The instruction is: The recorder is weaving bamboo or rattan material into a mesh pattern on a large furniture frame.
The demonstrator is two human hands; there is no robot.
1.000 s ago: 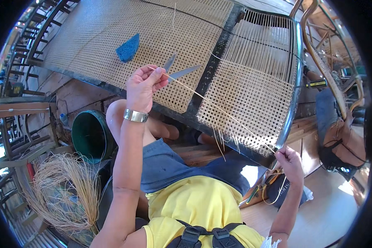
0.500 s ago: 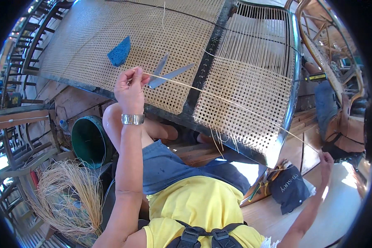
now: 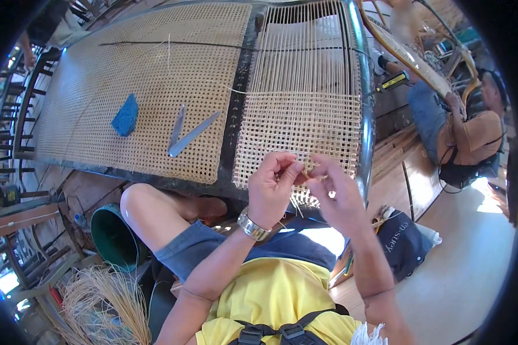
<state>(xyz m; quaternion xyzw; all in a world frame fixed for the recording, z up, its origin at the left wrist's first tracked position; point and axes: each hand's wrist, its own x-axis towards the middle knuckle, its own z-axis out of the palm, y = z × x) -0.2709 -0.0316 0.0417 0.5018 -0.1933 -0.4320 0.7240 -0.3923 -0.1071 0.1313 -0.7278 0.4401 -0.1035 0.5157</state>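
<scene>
Both of my hands meet over the near edge of the woven cane panel (image 3: 299, 123), which sits in a dark frame (image 3: 227, 132). My left hand (image 3: 273, 187), with a metal watch (image 3: 252, 226) at its wrist, is closed in a pinch; what lies between the fingertips is too small to make out. Close by on its right, my right hand (image 3: 339, 198) has thumb and fingers apart, slightly blurred. Loose cane ends hang below the panel's near edge. On the left cane panel (image 3: 172, 75) lie a blue sponge (image 3: 125, 116) and an opened pair of metal blades (image 3: 190, 137).
A green bucket (image 3: 118, 238) and a bundle of cane strands (image 3: 106, 305) stand at lower left. At right are a dark bag (image 3: 398, 244), a yellow-black tool (image 3: 394, 81) and a seated person (image 3: 472, 135) beside curved wooden frames. Another person (image 3: 66, 31) is at upper left.
My hands have come together from far apart, where a long cane strand was stretched between them. That stretched strand no longer shows. The view has shifted right, bringing a co-worker into sight.
</scene>
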